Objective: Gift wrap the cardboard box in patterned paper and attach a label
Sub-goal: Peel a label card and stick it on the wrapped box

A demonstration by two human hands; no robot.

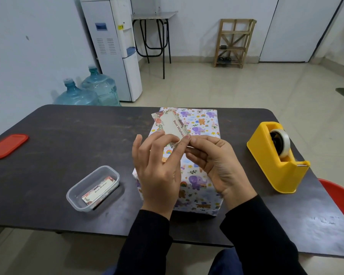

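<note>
The box [202, 124], already wrapped in its animal-print paper, stands in the middle of the worktop [68, 135], running from near the front edge toward the back edge. Both my hands are directly above its middle. I hold the label [172, 126], a "Best Wishes" card with a floral border, over the far left part of the box top. Its far end reaches toward the box's back left corner and its near end is between my fingertips. I cannot tell whether it lies flat on the paper or is lifted off it. My left hand [157, 165] pinches the near end between thumb and forefinger, the other fingers loosely spread and hanging over the box. My right hand [216, 161] has its fingers curled in, thumb and forefinger pinching the same near end from the right, so the two hands meet at that spot. Left of the box, near the front edge, a clear tub [75, 195] holds another label [99, 190]. A red lid [8, 145] lies at the left edge. A yellow tape dispenser [274, 161] stands toward the right edge, well apart from my hands.
</note>
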